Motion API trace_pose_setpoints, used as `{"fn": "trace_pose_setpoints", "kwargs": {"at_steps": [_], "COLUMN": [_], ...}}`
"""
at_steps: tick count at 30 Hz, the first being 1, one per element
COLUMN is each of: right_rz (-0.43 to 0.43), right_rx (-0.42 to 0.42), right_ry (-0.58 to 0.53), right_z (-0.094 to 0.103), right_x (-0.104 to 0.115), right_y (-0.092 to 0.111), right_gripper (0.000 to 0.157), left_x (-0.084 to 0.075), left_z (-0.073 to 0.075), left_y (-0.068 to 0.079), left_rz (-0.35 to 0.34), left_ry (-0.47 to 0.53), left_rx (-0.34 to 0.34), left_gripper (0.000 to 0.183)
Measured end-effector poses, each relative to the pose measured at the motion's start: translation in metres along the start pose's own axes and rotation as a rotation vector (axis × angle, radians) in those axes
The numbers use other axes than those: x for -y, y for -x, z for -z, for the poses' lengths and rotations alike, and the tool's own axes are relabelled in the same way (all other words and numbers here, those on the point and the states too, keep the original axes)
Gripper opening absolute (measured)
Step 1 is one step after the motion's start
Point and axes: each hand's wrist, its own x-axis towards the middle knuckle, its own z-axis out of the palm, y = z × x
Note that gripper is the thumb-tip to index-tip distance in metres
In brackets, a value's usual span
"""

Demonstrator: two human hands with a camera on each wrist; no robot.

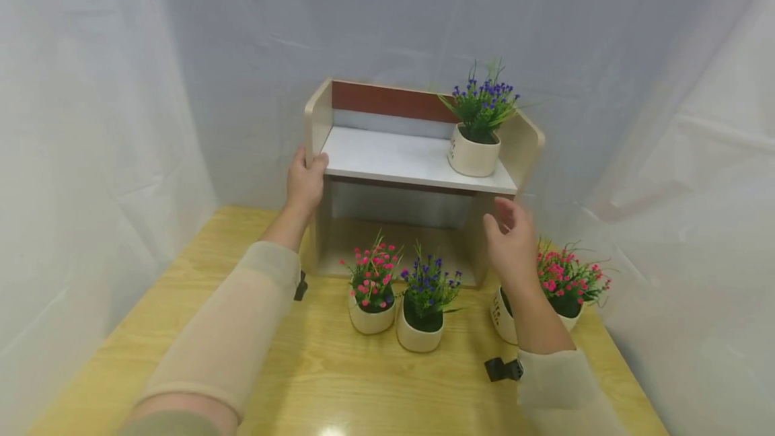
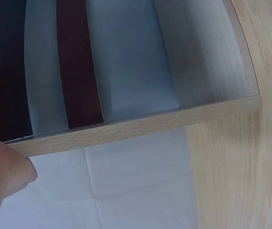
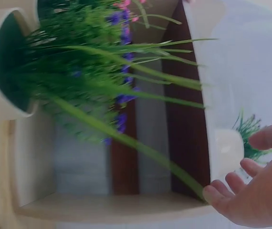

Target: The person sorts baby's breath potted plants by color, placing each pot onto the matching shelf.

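Shelf (image 1: 418, 160) stands at the back of the bench (image 1: 315, 375). Left hand (image 1: 305, 180) grips its left side edge. Right hand (image 1: 511, 241) hovers open, holding nothing, near the right side, with pots (image 1: 418, 335) just in front.

Head view looks down from afar; both wrist views close; all 3 share the shelf (image 1: 418, 160)
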Motion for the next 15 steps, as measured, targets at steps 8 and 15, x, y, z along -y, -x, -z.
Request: {"fn": "trace_pose_setpoints", "kwargs": {"at_steps": [8,15], "right_rz": [-0.081,-0.152], "right_rx": [0.134,0.259], "right_ry": [0.03,0.049], "right_z": [0.01,0.018], "right_x": [-0.039,-0.07], "right_y": [0.011,0.023], "right_gripper": [0.049,0.052], "left_x": [0.0,-0.001], "left_z": [0.001,0.0], "left_y": [0.001,0.001], "left_rz": [0.012,0.012], "left_ry": [-0.003,0.001], "left_rx": [-0.004,-0.007], "left_gripper": [0.056,0.056]}}
